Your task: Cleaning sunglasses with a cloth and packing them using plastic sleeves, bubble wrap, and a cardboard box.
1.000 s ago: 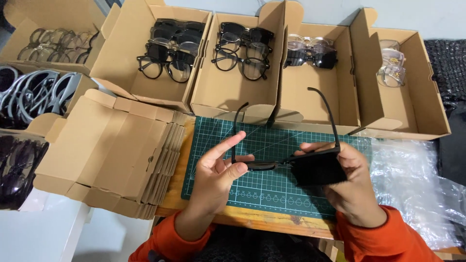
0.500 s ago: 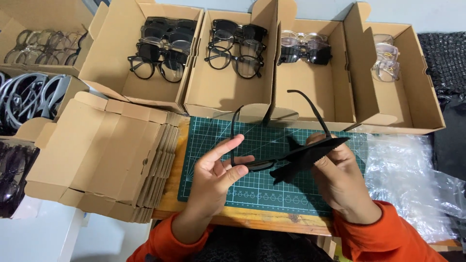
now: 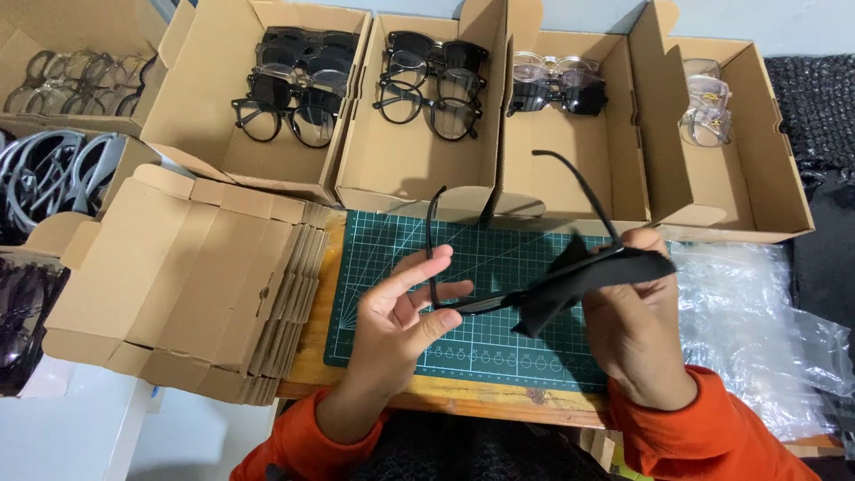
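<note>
glasses held over the mat, cloth on one lens

the person holds a pair of black glasses (image 3: 485,298) above the green mat (image 3: 392,258), with both temples open and pointing away, toward the boxes. the left hand (image 3: 405,312) closes thumb and fingers on the left end of the frame, while the index finger is stretched out and free. the right hand (image 3: 637,330) is closed around a black cloth (image 3: 579,281), which it presses on the right part of the frame; the right lens is hidden under the cloth.

judging from this, the wiping of this pair is in the middle: the cloth covers one side only, and the other side is bare. it is not possible to see if any lens is already clean.

behind the mat four open cardboard boxes stand in a row. the two on the left (image 3: 267,160) (image 3: 401,169) have several dark glasses at the far end, the third (image 3: 570,169) has a few, and the fourth (image 3: 757,160) holds clear frames. all have much free bottom. on the left lies a stack of flat boxes (image 3: 178,276), not folded yet, and on the right clear plastic bags (image 3: 748,321). so it seems that many pairs are already sorted, but the pair in the hands is not in a bag or a box, and the packing is left to do.
</note>
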